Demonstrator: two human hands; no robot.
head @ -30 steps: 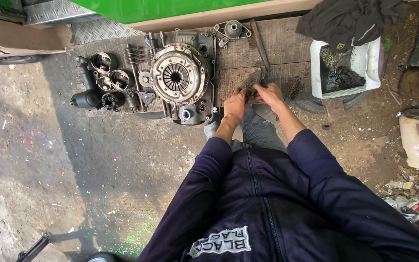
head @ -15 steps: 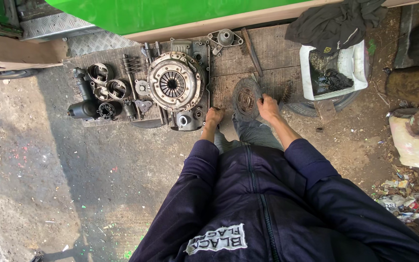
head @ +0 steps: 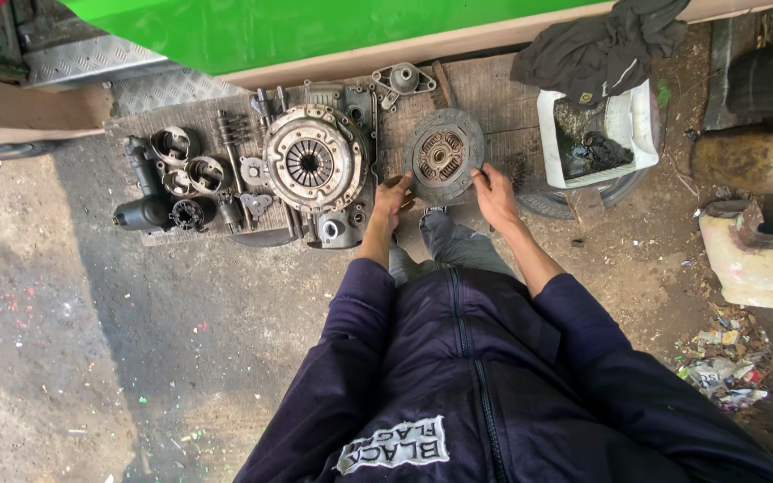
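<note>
Near the right end of the wooden board (head: 494, 85) lies one round clutch disc (head: 444, 156), flat, with a hand at each side of its near rim. The left hand (head: 393, 199) touches the disc's lower left edge with curled fingers; the right hand (head: 496, 192) touches its lower right edge, fingers spread along the rim. Whether either hand truly grips the disc or only rests on it cannot be told, since the fingertips are partly hidden under the rim. Just left of the disc sits one pressure plate (head: 309, 161) on a housing (head: 351, 224), whose near edge hangs over the board's near edge. At the left end lie about three ring-shaped parts (head: 191, 165) and one dark cylinder (head: 140, 210); the small pieces between them are too cluttered to count. One bracket (head: 403, 79) lies at the far edge. Off the board's right end stands one white tub (head: 632, 121), its far side covered by one dark cloth (head: 606, 45), its contents black and unclear. The green panel (head: 315, 31) is cut off at the top.
</note>
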